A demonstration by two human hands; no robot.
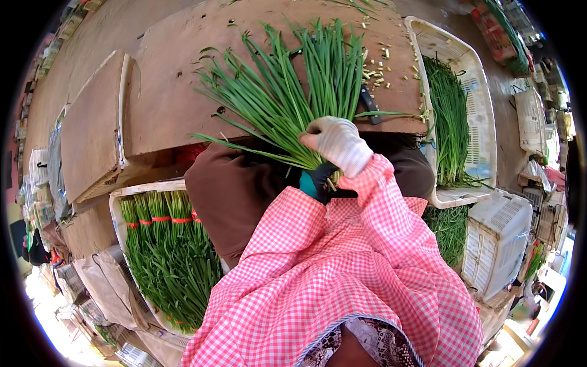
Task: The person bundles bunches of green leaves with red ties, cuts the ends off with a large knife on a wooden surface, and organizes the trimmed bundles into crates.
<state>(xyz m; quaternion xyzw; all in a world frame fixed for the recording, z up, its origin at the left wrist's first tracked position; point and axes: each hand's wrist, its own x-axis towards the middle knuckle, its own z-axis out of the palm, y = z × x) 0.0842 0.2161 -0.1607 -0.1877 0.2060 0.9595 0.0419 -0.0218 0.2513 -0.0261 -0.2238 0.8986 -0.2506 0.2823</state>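
Observation:
A big bunch of green garlic chives (306,92) lies fanned out toward the far side of the board, its leaves in two loose clumps. My left hand (319,182), in a dark and teal glove, is closed around the stalk ends near my lap. Just above it, my right hand (339,144) wears a pale glove with a bare fingertip showing; it curls over the stalks and grips them. Its underside fingers are hidden. Close to the bunch on the right rests a knife (370,104) with a black handle, partly under the leaves.
Cut stalk ends (379,70) are scattered on the brown board (165,92). A white crate (483,110) of loose chives stands at the right. Another crate (116,214) at left holds bundles with red ties. An upturned white crate (498,238) sits lower right.

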